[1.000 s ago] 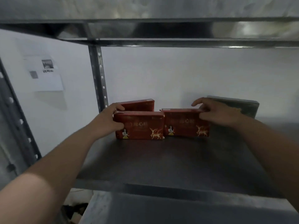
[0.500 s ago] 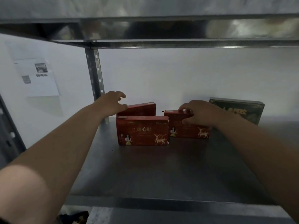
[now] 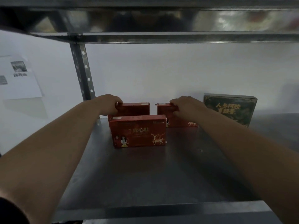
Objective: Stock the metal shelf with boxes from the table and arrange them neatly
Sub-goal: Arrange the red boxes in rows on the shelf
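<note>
Two top-edge grips — left hand (image 3: 111, 103) curls over rear-left box (image 3: 137, 109), right hand (image 3: 186, 106) over rear-right box (image 3: 164, 109). Probably squaring the back row upright on the metal shelf (image 3: 145, 175).

Both arms are bare: the long left forearm (image 3: 53, 152) and the right forearm (image 3: 242, 151) show uncovered skin from the wrist up to the frame edge. The left hand (image 3: 110, 103) and the right hand (image 3: 186, 106) are ungloved. A dark curved fabric edge (image 3: 9, 212), probably a short black sleeve, covers the left upper arm; the dim light hides its weave.
</note>
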Available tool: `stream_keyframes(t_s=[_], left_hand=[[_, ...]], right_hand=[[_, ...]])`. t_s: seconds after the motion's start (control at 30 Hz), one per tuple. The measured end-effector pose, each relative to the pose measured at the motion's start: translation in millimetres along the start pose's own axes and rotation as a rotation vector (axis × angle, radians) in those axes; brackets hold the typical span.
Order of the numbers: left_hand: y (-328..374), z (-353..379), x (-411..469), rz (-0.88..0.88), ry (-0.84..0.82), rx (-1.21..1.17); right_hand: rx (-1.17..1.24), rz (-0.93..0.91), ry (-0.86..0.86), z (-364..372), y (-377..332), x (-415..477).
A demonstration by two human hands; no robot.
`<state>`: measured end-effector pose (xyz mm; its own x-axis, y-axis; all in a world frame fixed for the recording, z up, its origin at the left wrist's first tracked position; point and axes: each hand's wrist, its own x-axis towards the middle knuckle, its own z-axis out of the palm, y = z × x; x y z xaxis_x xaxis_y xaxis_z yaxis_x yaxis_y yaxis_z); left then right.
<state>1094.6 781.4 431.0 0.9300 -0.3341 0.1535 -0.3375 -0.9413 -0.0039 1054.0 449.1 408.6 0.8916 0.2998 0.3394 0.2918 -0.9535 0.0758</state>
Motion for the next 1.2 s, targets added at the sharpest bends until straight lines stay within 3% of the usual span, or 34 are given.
stream_keyframes(t_s=[0.37,0.43,0.53,0.63,0.73,0.9,1.2], left_hand=[[-12.1,-5.8,4.7,-0.131,-0.046,0.038],[-5.3,-13.1,3.1,-0.146,0.031,-0.011],[26.9,-33.7,-9.5,0.046,0.141,-0.19],[70.1,-55.3,-35.8,0.186,-0.147,-0.363],[89.9,-55.4,-50.3,0.254,-0.365,-0.298],[83.0,-44.1,-58.1,0.243,-0.2,-0.166],[43.4,-32.1,-74.1,0.057,-0.047,-0.059]], right_hand=[[-0.014,-0.029,0.008,8.9,-0.9,24.4],[-0.017,-0.04,0.005,9.6,-0.3,26.2],[-0.019,-0.045,-0.013,9.6,1.1,28.4],[-0.017,-0.046,-0.036,7.5,1.3,30.7],[-0.014,-0.045,-0.044,6.0,0.3,31.3],[0.01,-0.041,-0.03,8.0,-6.3,30.9],[0.017,-0.019,-0.044,6.6,-19.4,34.4]])
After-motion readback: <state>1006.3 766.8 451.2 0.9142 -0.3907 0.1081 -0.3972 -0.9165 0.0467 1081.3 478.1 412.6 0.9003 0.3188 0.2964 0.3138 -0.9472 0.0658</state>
